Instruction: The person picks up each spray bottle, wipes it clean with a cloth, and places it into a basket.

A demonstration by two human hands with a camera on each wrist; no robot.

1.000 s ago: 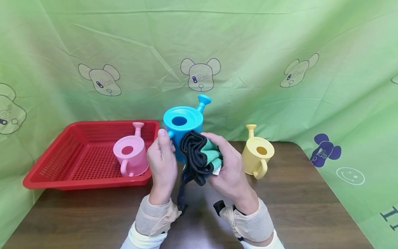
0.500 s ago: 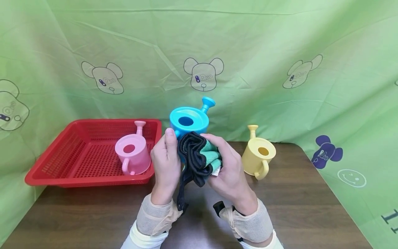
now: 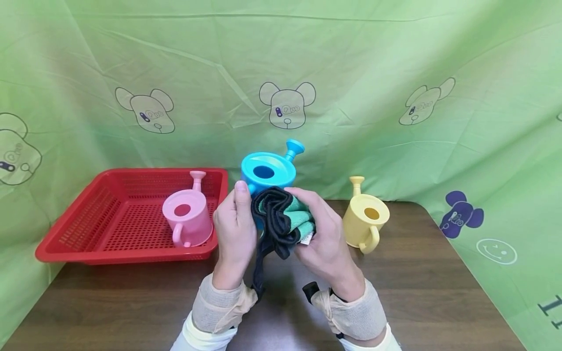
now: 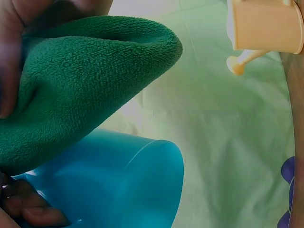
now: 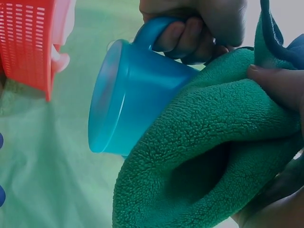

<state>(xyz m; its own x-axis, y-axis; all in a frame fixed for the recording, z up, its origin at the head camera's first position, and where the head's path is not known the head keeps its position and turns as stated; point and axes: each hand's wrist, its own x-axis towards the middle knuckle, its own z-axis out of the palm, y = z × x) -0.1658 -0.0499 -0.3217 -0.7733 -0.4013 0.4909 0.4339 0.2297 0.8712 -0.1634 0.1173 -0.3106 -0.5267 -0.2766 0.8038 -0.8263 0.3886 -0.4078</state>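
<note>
With my left hand (image 3: 234, 224) I'm gripping the handle of a bright blue, smooth, cylindrical watering can (image 3: 281, 168), fingers curling through the loop and thumb pointing up. I'm holding the can above the desk (image 3: 417, 273), its round top opening facing upward and its flared spout pointing away from me to the right.

My right hand (image 3: 325, 239) is holding a bunched, fuzzy green cloth with dark navy edging (image 3: 283, 219), thumb and fingers closing around its folds. The cloth is covering part of the can's near side; I can't tell how much of it is touching the surface. A dark strip is hanging from it toward my left wrist, and a small white label (image 3: 307, 238) is showing beside my right hand.

To my left, a red perforated plastic basket (image 3: 131, 256) is sitting on the desk, with a pink cylindrical watering can (image 3: 193, 219) standing upright in its right part. To my right, a pale yellow cylindrical watering can (image 3: 362, 224) is standing upright on the desk. Behind everything, a light green, creased sheet with printed bear heads (image 3: 351, 58) is hanging.
</note>
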